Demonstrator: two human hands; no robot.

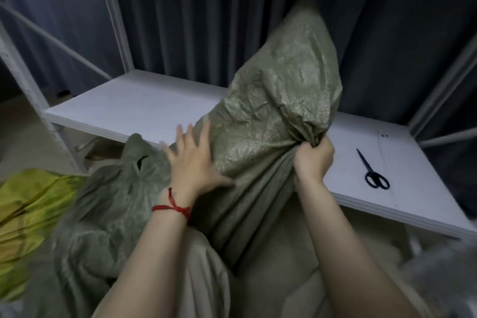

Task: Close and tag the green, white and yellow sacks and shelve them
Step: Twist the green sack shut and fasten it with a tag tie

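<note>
A stuffed green woven sack leans tilted against the front edge of the white shelf board, its far end raised toward the curtain. My right hand is shut on the gathered neck of this sack. My left hand, a red string around its wrist, lies flat with spread fingers against the sack's side. A second green sack sits lower left with its mouth loosely bunched. A yellow sack lies at the far left edge, blurred.
Black-handled scissors lie on the right part of the shelf board. White metal shelf uprights and braces rise at left and right. A dark curtain hangs behind. Something pale and blurred shows at the bottom right.
</note>
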